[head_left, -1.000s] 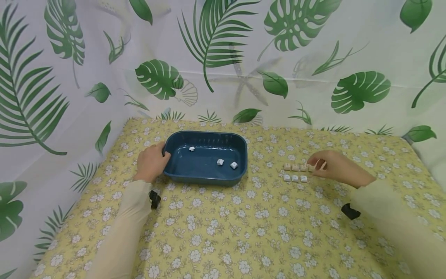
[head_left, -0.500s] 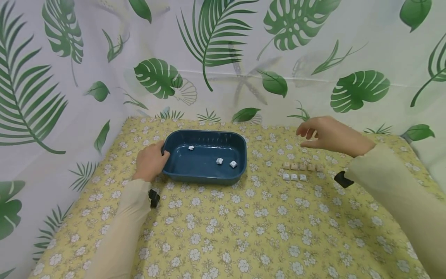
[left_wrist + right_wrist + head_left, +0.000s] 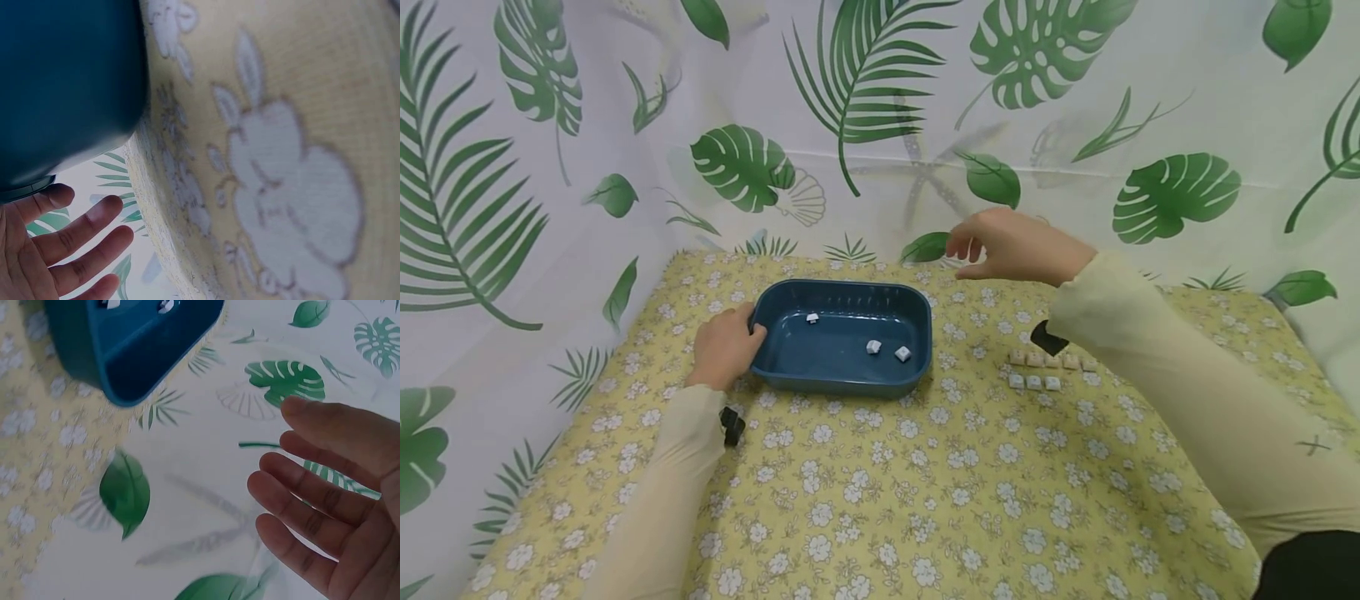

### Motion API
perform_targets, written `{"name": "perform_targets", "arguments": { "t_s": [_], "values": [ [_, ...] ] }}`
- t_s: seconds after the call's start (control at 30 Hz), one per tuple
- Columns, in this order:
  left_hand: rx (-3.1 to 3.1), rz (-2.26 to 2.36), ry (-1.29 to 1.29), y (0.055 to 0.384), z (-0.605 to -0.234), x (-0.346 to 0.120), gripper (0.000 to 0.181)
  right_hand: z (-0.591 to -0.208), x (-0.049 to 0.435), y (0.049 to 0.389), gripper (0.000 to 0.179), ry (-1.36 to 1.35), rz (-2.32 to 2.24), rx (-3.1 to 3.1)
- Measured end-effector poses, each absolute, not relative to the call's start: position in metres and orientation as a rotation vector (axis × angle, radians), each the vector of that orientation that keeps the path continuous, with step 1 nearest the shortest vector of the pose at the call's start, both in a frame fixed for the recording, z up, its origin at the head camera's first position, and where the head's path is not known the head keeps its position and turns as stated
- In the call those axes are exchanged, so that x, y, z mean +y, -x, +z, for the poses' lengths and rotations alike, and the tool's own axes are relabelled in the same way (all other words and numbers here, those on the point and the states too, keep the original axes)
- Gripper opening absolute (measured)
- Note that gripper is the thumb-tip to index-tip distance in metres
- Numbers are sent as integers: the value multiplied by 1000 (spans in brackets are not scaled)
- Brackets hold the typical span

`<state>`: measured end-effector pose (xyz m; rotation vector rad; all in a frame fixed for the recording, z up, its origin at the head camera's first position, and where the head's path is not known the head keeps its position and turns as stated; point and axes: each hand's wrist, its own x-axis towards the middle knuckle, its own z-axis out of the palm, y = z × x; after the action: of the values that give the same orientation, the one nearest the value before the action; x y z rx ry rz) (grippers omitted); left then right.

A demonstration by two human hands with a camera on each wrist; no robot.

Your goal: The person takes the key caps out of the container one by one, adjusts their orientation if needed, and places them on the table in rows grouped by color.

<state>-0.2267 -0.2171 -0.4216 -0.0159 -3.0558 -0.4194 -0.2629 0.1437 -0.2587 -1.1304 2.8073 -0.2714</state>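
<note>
My left hand [image 3: 725, 348] grips the left end of a dark blue rectangular tray [image 3: 835, 388], thumb at its rim. In the left wrist view the other fingers [image 3: 78, 240] spread beneath the tray's lip. Three small white keycaps lie apart inside the tray, one keycap [image 3: 812, 318] at the back left and a keycap [image 3: 873, 347] and another keycap [image 3: 902, 354] toward the right. My right hand [image 3: 1011, 246] hovers in the air beyond the tray's back right corner, fingers loosely bent. Nothing shows between its fingers in the right wrist view.
Right of the tray, a row of beige keycaps [image 3: 1052, 361] lies on the flowered yellow tablecloth [image 3: 880, 500]. In front of it runs a shorter row of white keycaps [image 3: 1033, 382]. A leaf-printed white curtain [image 3: 865, 167] borders the table's back and left.
My right hand has lifted away from the beige keycap row and moved left and back toward the tray. My left hand, the tray and its keycaps stay put.
</note>
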Motion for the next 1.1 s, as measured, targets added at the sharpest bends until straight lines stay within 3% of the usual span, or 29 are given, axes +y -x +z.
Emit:
{"name": "perform_targets", "arguments": {
  "t_s": [0.33, 0.6, 0.87, 1.03, 1.1],
  "values": [
    [-3045, -421, 12, 226, -421, -220, 45, -275, 72, 275, 22, 1198, -257, 2698],
    [-3054, -408, 12, 227, -423, -220, 45, -309, 25, 289, 17, 1210, -169, 2602],
    [-3050, -419, 31, 228, -423, -220, 45, -344, 0, 301, 16, 1042, -29, 2504],
    [-3058, -432, 16, 227, -421, -220, 45, -356, -7, 301, 2, 966, 45, 2481],
    [-3059, -439, 12, 227, -421, -219, 45, -361, -8, 302, 6, 941, 73, 2470]
  ]
}}
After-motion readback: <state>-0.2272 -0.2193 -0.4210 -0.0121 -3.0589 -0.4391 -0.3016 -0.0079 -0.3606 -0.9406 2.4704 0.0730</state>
